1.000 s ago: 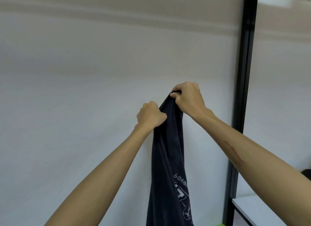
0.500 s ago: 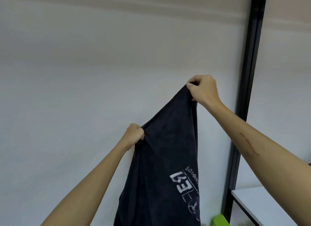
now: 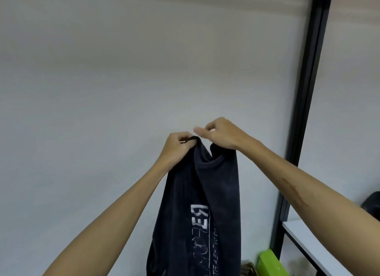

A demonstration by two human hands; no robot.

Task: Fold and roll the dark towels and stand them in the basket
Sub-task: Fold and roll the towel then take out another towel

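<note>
We have brought our hands back together from the wide spread of a moment ago, doubling the dark navy printed towel (image 3: 205, 203) lengthwise, a first fold. Left hand (image 3: 178, 145) pinches one top corner; right hand (image 3: 221, 135) clamps the other, forefinger loose. The towel hangs in midair.

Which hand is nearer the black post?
Right. The right hand grips the towel top on the side toward the black post, still apart from it. The left hand pinches the towel's other corner, farther from the post.
</note>
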